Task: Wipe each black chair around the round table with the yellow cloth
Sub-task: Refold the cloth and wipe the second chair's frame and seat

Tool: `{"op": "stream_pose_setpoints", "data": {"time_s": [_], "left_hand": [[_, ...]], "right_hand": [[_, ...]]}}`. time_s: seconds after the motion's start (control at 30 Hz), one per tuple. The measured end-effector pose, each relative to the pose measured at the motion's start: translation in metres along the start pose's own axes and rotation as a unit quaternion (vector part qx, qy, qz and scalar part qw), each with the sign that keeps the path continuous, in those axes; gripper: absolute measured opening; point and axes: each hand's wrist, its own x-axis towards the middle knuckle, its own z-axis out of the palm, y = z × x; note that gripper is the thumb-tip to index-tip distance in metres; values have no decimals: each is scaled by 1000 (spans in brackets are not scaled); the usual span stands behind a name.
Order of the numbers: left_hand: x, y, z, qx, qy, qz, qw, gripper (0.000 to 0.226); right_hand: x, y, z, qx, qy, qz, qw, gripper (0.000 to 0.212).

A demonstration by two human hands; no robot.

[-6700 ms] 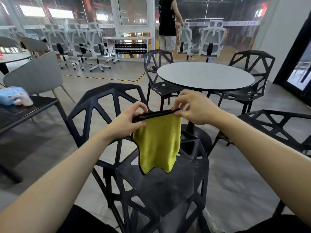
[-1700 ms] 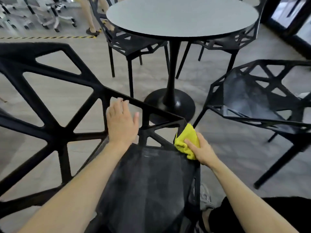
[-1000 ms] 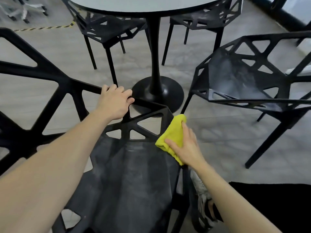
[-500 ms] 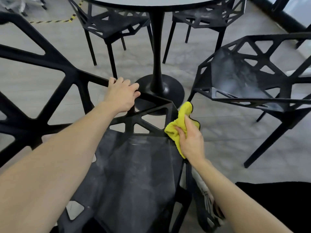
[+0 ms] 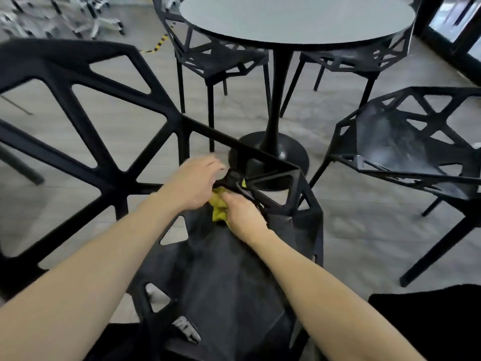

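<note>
The nearest black chair, an open triangular frame, fills the lower middle of the head view. My right hand grips the bunched yellow cloth and presses it against a strut where the side frame meets the seat. Most of the cloth is hidden between my two hands. My left hand is blurred, right beside the cloth, with its fingers stretched loosely toward the frame's top rail and holding nothing. The round grey table stands beyond.
A second black chair stands at the right with a dusty seat. Two more black chairs are tucked at the table's far side. The table's black pedestal base sits on the grey floor just past my hands.
My right hand has slid the cloth left from the chair's front corner to the inner strut. My left hand has come off the top rail and dropped beside the cloth.
</note>
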Motion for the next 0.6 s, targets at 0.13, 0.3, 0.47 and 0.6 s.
{"op": "stream_pose_setpoints", "data": {"time_s": [0.13, 0.3, 0.47, 0.6], "left_hand": [[-49, -65, -23, 114, 98, -81, 985, 46], [-62, -94, -20, 223, 108, -140, 959, 77], [-61, -95, -26, 217, 44, -208, 953, 59], [-48, -96, -39, 254, 8, -235, 938, 32]], "right_hand": [[-12, -20, -63, 31, 195, 51, 979, 37], [41, -33, -111, -24, 398, 3, 917, 41], [36, 12, -79, -402, 123, -53, 906, 83], [47, 28, -106, -438, 101, -86, 889, 90]]}}
